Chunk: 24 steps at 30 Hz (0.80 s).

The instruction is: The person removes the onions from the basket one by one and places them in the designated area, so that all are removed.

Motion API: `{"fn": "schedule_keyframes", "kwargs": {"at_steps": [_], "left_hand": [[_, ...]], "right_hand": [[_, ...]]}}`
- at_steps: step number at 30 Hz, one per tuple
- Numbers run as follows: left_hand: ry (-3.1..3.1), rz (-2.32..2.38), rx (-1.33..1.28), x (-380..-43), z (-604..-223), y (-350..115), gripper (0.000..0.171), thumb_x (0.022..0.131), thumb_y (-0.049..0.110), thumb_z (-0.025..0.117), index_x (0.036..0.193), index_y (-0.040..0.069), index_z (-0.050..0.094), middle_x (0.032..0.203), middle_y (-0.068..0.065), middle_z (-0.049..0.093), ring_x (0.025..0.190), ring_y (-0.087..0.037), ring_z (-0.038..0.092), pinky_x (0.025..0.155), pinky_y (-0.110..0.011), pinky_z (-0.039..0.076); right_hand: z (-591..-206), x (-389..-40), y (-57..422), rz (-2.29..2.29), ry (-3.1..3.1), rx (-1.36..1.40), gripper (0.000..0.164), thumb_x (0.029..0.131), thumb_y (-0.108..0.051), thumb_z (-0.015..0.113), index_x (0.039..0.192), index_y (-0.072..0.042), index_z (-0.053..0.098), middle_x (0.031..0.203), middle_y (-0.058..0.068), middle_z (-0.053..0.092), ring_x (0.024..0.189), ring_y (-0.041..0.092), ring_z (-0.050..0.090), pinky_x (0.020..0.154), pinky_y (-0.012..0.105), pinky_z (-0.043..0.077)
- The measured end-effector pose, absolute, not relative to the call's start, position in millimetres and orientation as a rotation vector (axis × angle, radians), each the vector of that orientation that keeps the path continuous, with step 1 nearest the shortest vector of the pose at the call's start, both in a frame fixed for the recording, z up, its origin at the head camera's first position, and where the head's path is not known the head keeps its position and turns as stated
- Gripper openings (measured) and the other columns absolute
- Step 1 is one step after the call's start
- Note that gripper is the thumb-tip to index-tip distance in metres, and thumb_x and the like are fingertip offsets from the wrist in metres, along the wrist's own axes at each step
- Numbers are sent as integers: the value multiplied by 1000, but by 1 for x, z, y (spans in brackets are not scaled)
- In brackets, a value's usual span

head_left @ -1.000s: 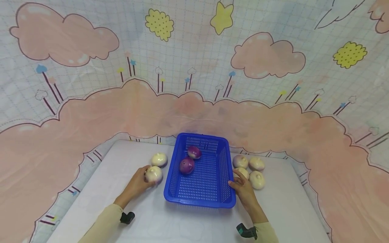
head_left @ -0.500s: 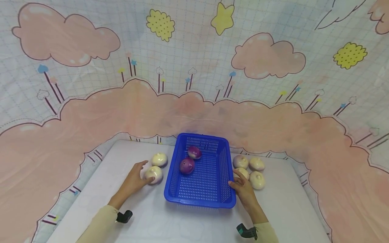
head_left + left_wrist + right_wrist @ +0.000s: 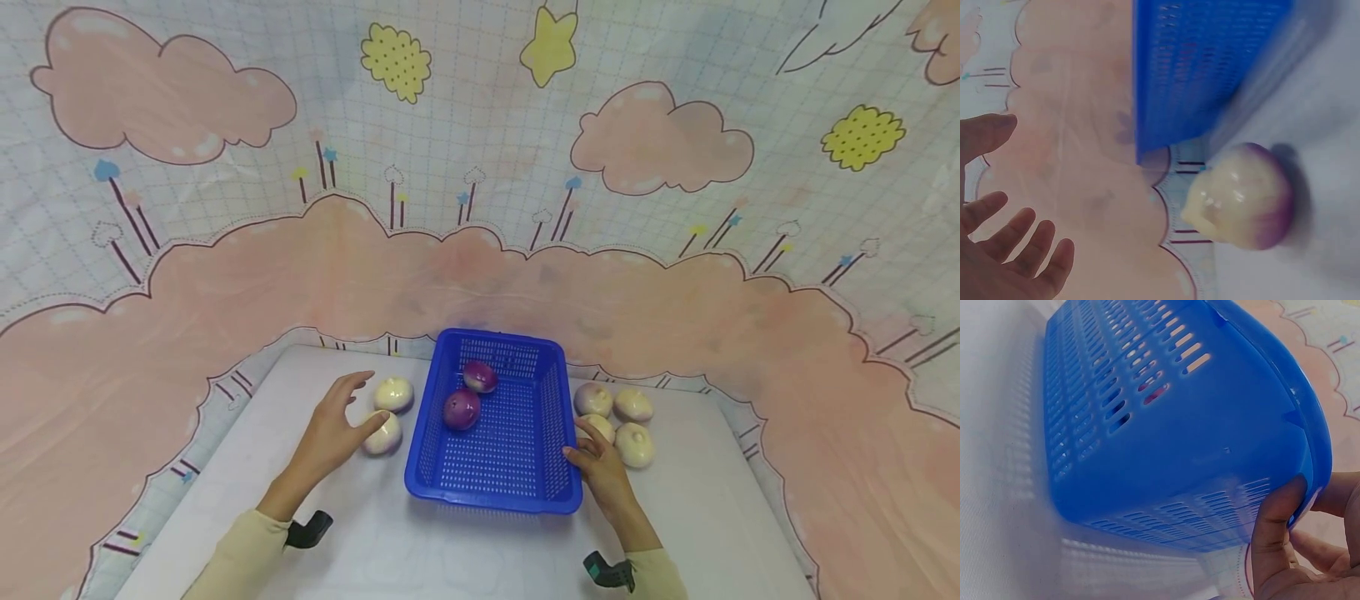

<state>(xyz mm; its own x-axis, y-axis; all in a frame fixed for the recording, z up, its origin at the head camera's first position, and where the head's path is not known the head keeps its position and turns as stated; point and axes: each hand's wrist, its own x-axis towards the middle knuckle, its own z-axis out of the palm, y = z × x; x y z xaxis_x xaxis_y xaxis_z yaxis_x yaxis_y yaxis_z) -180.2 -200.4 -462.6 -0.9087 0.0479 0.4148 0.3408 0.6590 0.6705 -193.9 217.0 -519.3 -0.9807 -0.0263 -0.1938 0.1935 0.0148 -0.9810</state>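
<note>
My left hand [image 3: 333, 425] is raised with its fingers spread, holding nothing. Its thumb overlaps a glossy pale onion [image 3: 385, 435] in the head view, but the left wrist view shows the fingers apart from the onion [image 3: 1241, 197]. Another pale onion [image 3: 393, 394] sits just behind. A blue perforated plastic basket [image 3: 495, 502] stands mid-table, with two purple onions, one nearer [image 3: 461, 409] and one farther [image 3: 480, 377], on its left side. My right hand [image 3: 606, 475] pinches the basket's right rim; in the right wrist view, thumb and fingers lie on either side of the rim [image 3: 1319, 437].
Right of the basket, several pale onions [image 3: 634, 445] lie in a cluster beside my right hand. The white table [image 3: 480, 558] ends at a cartoon-printed cloth backdrop [image 3: 480, 275]. Each wrist wears a small black device [image 3: 310, 530].
My left hand has let go of the nearer pale onion on the left, spread its fingers and lifted slightly. The right hand and basket have stayed put.
</note>
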Motion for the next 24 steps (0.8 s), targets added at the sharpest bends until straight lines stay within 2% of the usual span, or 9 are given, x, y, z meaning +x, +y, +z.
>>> {"fn": "schedule_keyframes", "kwargs": {"at_steps": [6, 14, 19, 24], "left_hand": [[-2513, -1126, -370, -180, -443, -184, 65, 83, 18, 78, 140, 7, 48, 141, -16, 52, 126, -38, 52, 100, -58, 47], [-2558, -1028, -516, -189, -423, -160, 64, 85, 22, 77, 140, 7, 49, 143, -17, 51, 130, -38, 51, 106, -57, 45], [-2635, -957, -582, -199, -422, -150, 64, 88, 29, 74, 142, 9, 47, 145, -15, 49, 135, -35, 47, 110, -55, 41], [-2684, -986, -583, -211, -424, -140, 65, 88, 30, 73, 143, 9, 46, 145, -14, 49, 133, -34, 50, 108, -53, 45]], "right_hand": [[-519, -194, 216, -2087, 2126, 172, 63, 91, -3, 63, 148, -14, 39, 112, 12, 60, 92, 15, 66, 79, 26, 56], [-515, -191, 216, -2073, 2149, 153, 61, 92, -3, 63, 148, -15, 40, 112, 13, 59, 92, 17, 66, 80, 27, 57], [-515, -191, 216, -2075, 2140, 159, 61, 92, -3, 63, 148, -14, 40, 111, 14, 60, 92, 16, 66, 80, 27, 57], [-515, -191, 216, -2069, 2153, 156, 61, 92, -3, 62, 148, -14, 40, 109, 11, 60, 91, 16, 66, 79, 25, 56]]}}
